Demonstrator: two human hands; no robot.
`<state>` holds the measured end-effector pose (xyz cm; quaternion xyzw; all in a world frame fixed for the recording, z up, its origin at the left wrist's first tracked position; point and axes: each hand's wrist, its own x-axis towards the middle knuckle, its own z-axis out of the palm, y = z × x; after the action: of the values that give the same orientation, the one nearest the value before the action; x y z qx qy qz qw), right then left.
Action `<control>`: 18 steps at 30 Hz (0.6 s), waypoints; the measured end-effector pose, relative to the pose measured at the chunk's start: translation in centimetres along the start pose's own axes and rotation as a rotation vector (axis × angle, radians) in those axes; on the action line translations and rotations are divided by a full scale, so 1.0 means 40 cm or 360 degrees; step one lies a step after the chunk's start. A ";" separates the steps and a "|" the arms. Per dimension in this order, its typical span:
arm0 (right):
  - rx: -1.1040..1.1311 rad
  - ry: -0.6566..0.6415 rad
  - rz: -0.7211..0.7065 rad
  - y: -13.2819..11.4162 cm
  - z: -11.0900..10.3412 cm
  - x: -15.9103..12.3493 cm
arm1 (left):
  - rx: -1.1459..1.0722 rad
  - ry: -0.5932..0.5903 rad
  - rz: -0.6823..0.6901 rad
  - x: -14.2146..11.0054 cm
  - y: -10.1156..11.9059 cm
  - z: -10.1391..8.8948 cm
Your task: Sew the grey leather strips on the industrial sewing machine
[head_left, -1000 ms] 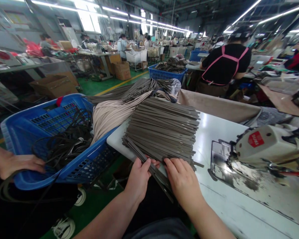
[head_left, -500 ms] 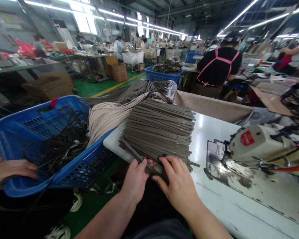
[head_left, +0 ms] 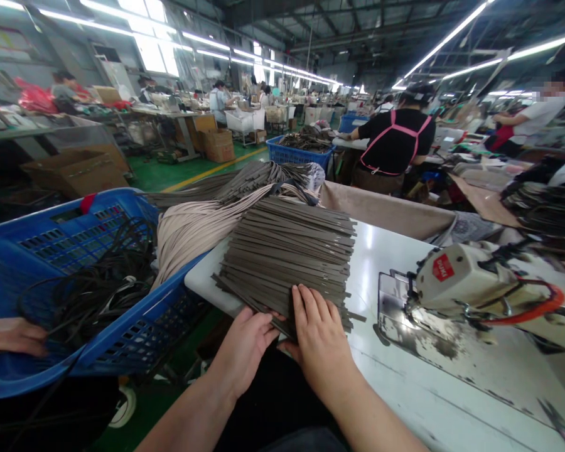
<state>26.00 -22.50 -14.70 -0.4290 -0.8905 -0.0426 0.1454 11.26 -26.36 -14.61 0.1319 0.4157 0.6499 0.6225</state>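
A wide pile of dark grey-brown flat strips [head_left: 289, 251] lies side by side on the white sewing table [head_left: 395, 383]. At the pile's near edge, my left hand [head_left: 245, 348] is closed, pinching strips between thumb and fingers; its fingertips are partly hidden. My right hand [head_left: 317, 345] rests on the near strips just to the right, fingers stretched flat over them and thumb down by the table edge. Beige strips [head_left: 193, 235] are draped behind the pile, over the basket's side. On the right stands a sewing machine [head_left: 466, 282].
A blue basket [head_left: 136, 323] with tangled dark strips [head_left: 103, 289] stands at my left. Another person's hand [head_left: 16, 337] is at its rim. Scissors [head_left: 562, 424] lie at the table's right. Ahead are a person in a pink-strapped apron [head_left: 395, 141] and another blue basket [head_left: 301, 150].
The near strips now lie down against the pile, where before they were tilted off it in my hands. My right fingers have flattened onto the strips. The view has shifted slightly.
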 end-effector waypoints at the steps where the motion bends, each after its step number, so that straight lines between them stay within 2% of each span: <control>1: -0.0014 0.0031 0.0004 0.003 0.001 0.001 | 0.0007 -0.0020 -0.0015 0.000 0.003 -0.003; 5: -0.0081 0.0177 0.0013 0.022 0.009 0.006 | 0.0070 -0.0008 -0.0036 -0.002 0.013 -0.011; 10: -0.0275 0.0184 -0.0060 0.035 0.017 0.025 | 0.0364 -0.0078 -0.0052 0.000 0.030 -0.042; 18: -0.0436 0.0072 -0.0002 -0.006 0.008 0.049 | 0.0633 0.0143 0.0063 0.022 -0.008 -0.088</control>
<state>24.59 -21.09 -14.39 -0.4433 -0.8731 -0.1734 0.1055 8.89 -26.93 -17.32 0.2313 0.5605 0.5723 0.5520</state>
